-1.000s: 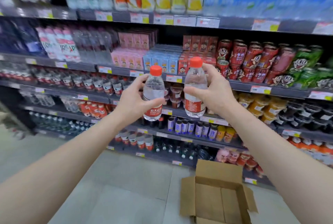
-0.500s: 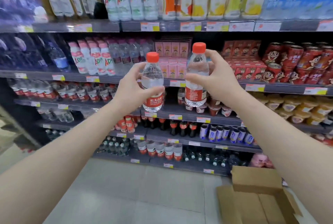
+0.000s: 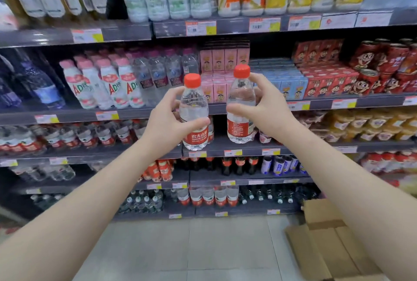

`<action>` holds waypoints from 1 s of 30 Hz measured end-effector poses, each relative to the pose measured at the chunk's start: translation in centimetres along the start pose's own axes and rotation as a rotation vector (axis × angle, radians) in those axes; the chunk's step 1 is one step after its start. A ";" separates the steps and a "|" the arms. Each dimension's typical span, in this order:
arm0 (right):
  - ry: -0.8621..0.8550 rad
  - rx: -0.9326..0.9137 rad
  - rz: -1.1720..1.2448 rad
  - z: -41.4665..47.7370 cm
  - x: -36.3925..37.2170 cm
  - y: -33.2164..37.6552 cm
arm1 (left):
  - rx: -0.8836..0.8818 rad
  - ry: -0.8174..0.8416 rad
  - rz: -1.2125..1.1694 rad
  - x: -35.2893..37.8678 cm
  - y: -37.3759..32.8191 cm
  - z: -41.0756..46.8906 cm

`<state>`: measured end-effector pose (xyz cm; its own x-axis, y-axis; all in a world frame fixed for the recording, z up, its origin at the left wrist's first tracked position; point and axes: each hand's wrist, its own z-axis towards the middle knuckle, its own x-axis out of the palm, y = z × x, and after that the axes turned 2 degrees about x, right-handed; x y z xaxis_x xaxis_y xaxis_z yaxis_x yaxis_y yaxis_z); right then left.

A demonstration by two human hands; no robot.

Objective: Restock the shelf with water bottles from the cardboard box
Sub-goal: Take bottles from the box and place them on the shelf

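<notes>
**Both bottles raised toward the shelf**

Since the previous frames both arms have risen and reached further forward; the view has tilted up, leaving the cardboard box (image 3: 325,242) cut off at the lower right corner. Left hand (image 3: 165,120) grasps one water bottle (image 3: 194,111) around its middle; right hand (image 3: 264,111) grasps a second water bottle (image 3: 240,109). Both are upright, apart, in front of the shelf (image 3: 228,145) edge with its price tags. Pink cartons (image 3: 217,64) and red cans (image 3: 365,59) stand behind. Bottles: clear ribbed plastic, red caps, red labels. Floor: pale tile.
</notes>
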<state>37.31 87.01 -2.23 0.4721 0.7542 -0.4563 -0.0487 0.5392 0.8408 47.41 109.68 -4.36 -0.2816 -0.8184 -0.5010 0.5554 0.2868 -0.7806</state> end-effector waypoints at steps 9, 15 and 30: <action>0.080 -0.023 -0.001 7.9 6.1 -5.2 | -0.029 -0.038 0.019 0.4 8.0 6.6; 0.104 -0.093 -0.062 9.0 10.4 -11.5 | 0.057 -0.165 -0.025 4.5 17.2 7.3; 0.005 -0.305 -0.003 8.0 20.3 -35.4 | 0.323 -0.229 -0.126 19.9 38.6 1.7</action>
<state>55.69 80.26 -38.89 0.4681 0.7538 -0.4611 -0.3100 0.6288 0.7131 64.55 103.61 -43.83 -0.2017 -0.9371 -0.2848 0.7549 0.0365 -0.6548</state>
